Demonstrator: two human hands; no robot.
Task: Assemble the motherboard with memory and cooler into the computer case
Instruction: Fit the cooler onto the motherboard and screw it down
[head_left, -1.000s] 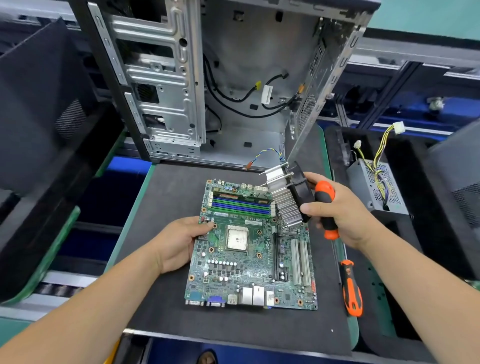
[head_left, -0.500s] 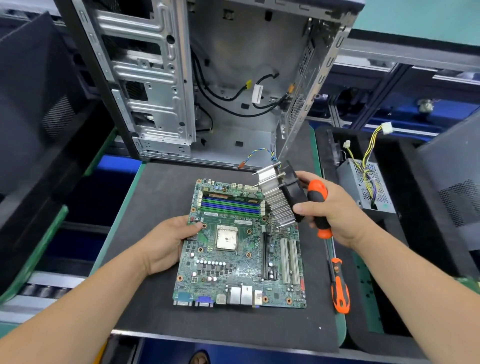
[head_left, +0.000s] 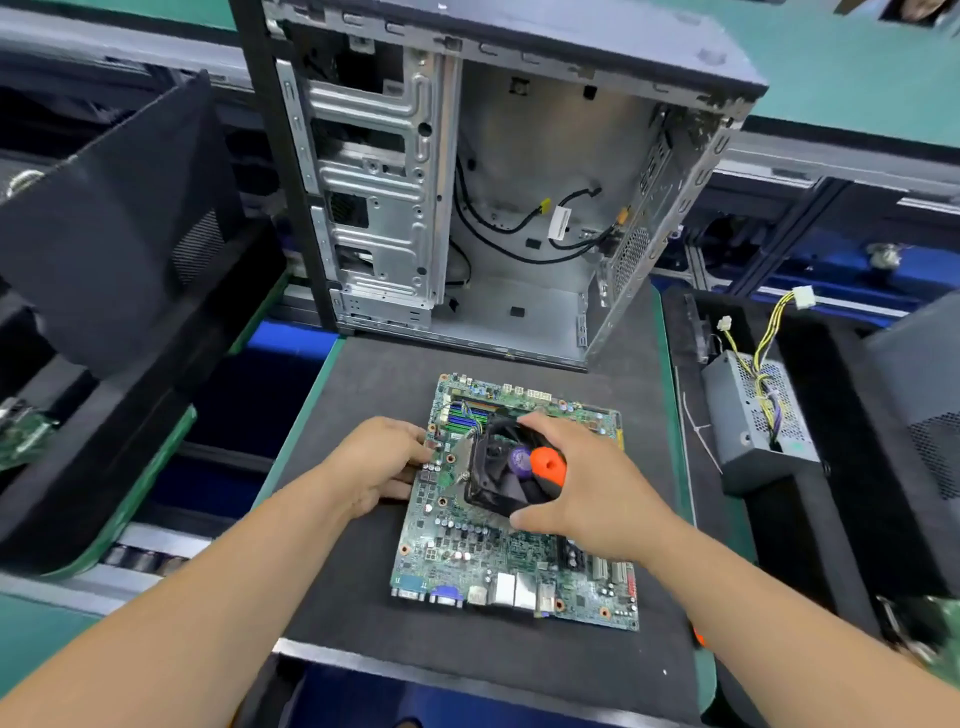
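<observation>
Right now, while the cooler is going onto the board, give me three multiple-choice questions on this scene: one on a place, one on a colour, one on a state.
1. Where is the cooler?
A. Inside the computer case
B. On the motherboard
C. On the power supply

2. What colour is the end of the screwdriver handle in the right hand?
A. Orange
B. Blue
C. Yellow

3. What is the state of the computer case?
A. Closed with its side panel on
B. Lying flat with a board fitted
C. Standing open with no board inside

Answers:
1. B: the fan sits over the middle of the motherboard, under the right hand's fingers.
2. A: an orange end shows in that hand.
3. C: its bare metal interior and loose cables are visible, while the left hand touches the board's left edge on the mat.
</observation>
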